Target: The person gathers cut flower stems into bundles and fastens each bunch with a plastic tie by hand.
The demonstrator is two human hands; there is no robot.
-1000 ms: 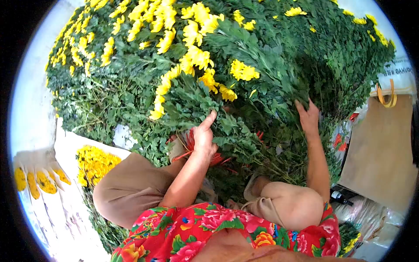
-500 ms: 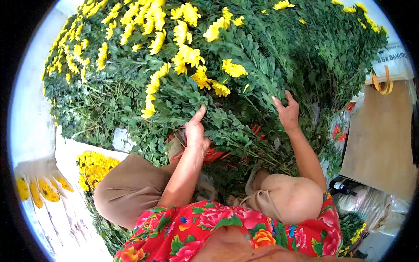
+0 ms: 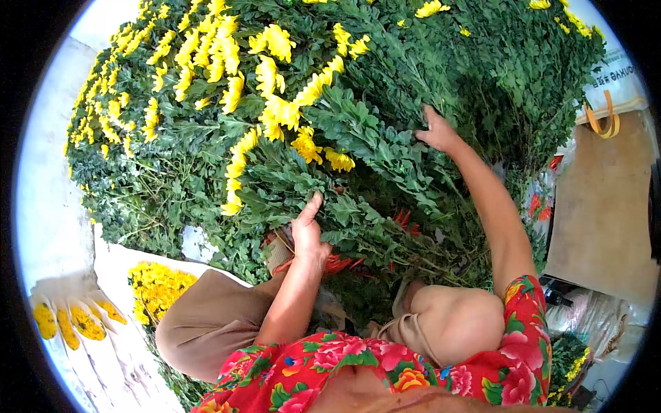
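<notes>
I have the left grip [image 3: 308,234] wrapped around a bunch [image 3: 275,180] just ahead of the knees [image 3: 463,318]; a light squeeze spares its leaves. The right grip [image 3: 438,133], thumb and finger parted, touches the pile [image 3: 496,62]; I cannot tell whether it holds anything.
</notes>
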